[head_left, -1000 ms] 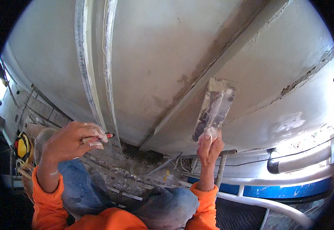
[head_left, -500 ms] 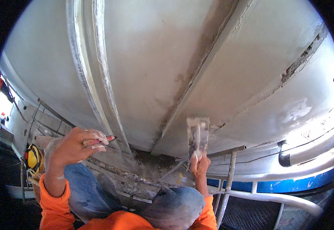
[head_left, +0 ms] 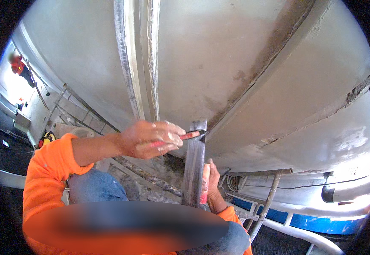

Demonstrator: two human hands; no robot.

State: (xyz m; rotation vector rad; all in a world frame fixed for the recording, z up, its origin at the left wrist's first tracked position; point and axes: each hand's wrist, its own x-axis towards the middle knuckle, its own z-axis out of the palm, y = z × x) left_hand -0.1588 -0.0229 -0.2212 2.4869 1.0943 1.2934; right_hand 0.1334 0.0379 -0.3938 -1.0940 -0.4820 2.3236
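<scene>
My left hand [head_left: 153, 139] reaches across to the right. Its fingers are closed around a small red-handled tool [head_left: 190, 135] with a thin dark tip, whose exact kind I cannot make out. That tip meets the upper part of a plastering trowel [head_left: 193, 170], a long grey metal blade standing nearly upright. My right hand [head_left: 213, 178] grips the trowel's reddish handle behind the blade, with part of the fingers hidden by it. Ahead rises a grey plastered wall [head_left: 210, 63], with a dark damp groove [head_left: 253, 85] running down it at a slant.
Two pale vertical strips [head_left: 127, 55] stand out on the wall. Metal scaffold rails [head_left: 270, 199] flank me on the right, beside a white pipe [head_left: 350, 187]. Far left, a person in orange [head_left: 18, 66] is near a yellow-and-black object [head_left: 47, 139]. A rough ledge [head_left: 138, 174] runs below.
My left hand has moved right, bringing the red-handled tool onto the trowel. The trowel has dropped closer to me and turned its long blade into view. The whole view has shifted.
</scene>
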